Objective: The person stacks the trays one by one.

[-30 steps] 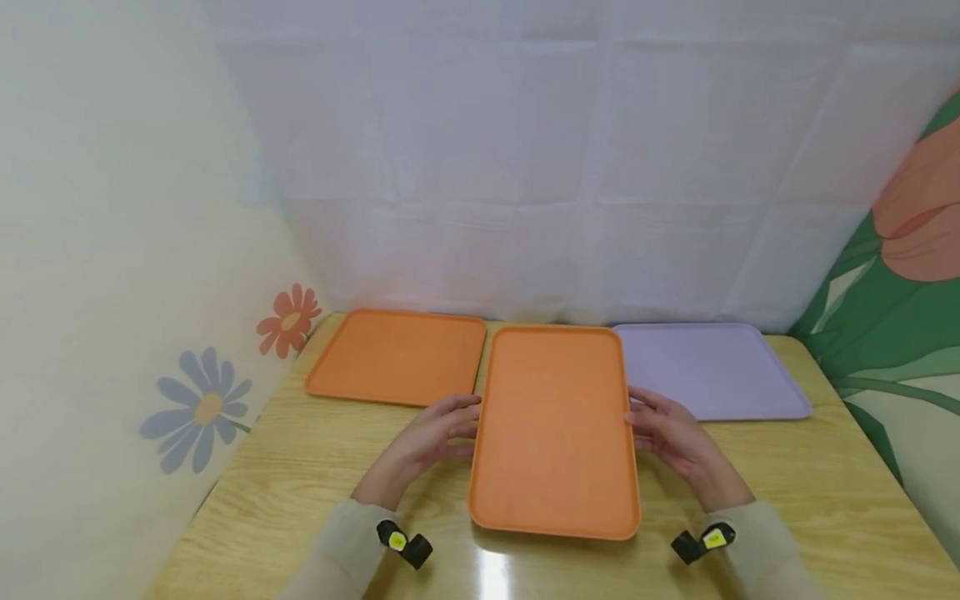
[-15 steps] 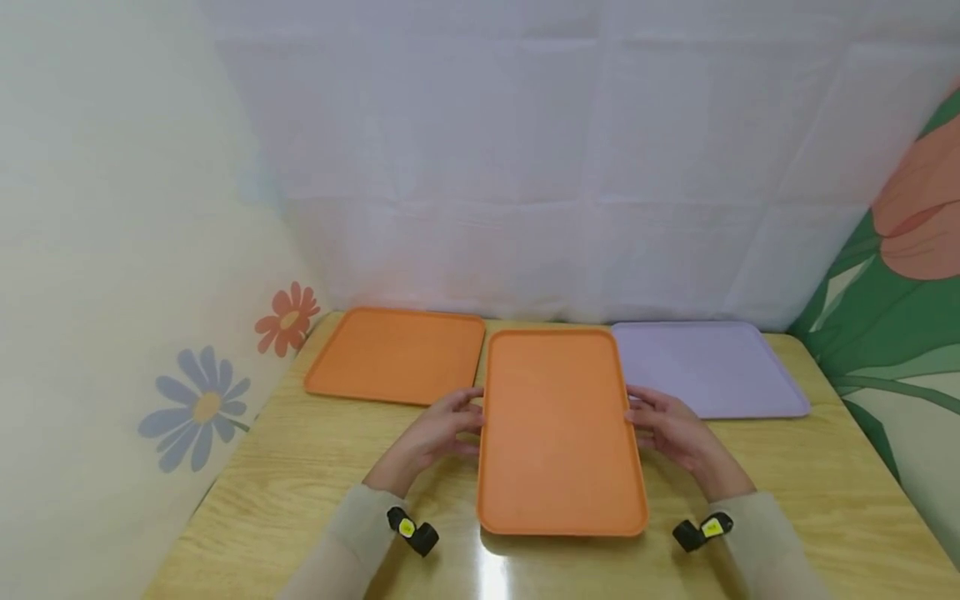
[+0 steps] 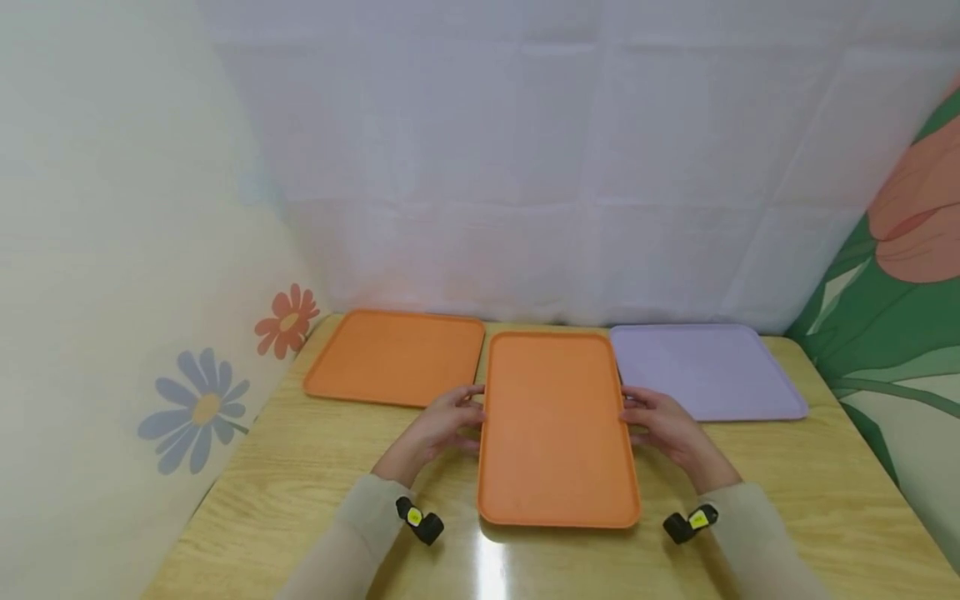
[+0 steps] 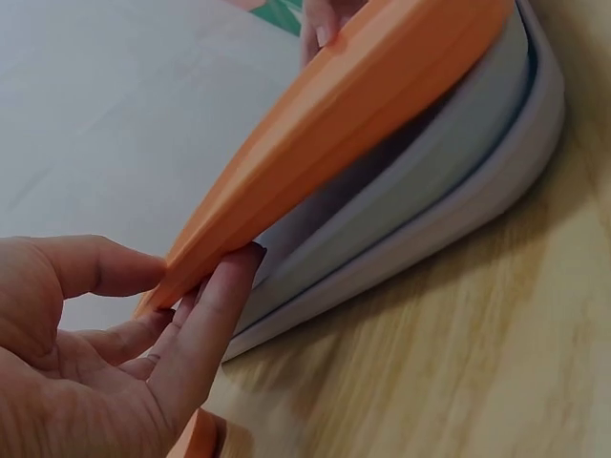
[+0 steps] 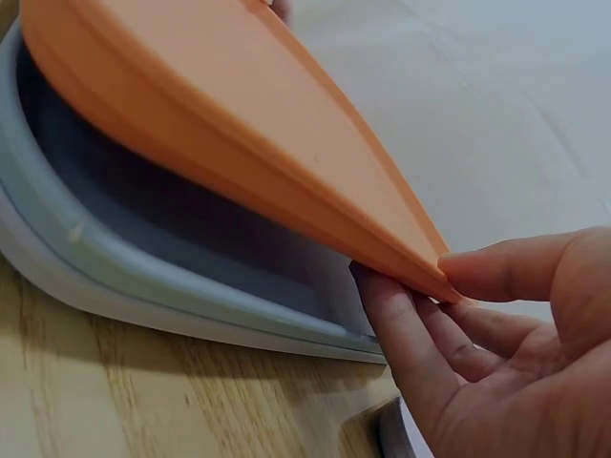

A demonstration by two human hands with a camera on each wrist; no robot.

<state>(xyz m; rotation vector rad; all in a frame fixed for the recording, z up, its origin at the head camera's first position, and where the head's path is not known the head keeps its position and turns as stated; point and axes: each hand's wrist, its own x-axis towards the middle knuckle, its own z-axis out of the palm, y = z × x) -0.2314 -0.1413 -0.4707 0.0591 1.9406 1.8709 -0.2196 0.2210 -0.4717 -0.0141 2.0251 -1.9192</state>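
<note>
My left hand (image 3: pixel 446 421) and right hand (image 3: pixel 663 425) hold an orange tray (image 3: pixel 558 429) by its two long sides. In the left wrist view, the thumb presses the rim from above and the fingers lie underneath. The right wrist view shows the same pinch, thumb on top. Below the orange tray lie a pale green tray (image 4: pixel 401 186) and, under that, a greyish-lilac tray (image 4: pixel 449 229), stacked on the table. A dark gap separates the orange tray from the pale green tray (image 5: pixel 95 239). From the head view, the orange tray hides this stack.
A second orange tray (image 3: pixel 397 358) lies flat at the back left of the wooden table (image 3: pixel 300 483). At the back right lies a lilac tray (image 3: pixel 705 371). A white cloth (image 3: pixel 480 167) hangs behind the table, and painted walls flank it.
The orange tray has shifted slightly and its front edge sits a little farther back. My left hand has moved a little to the right. Both hands keep their hold.
</note>
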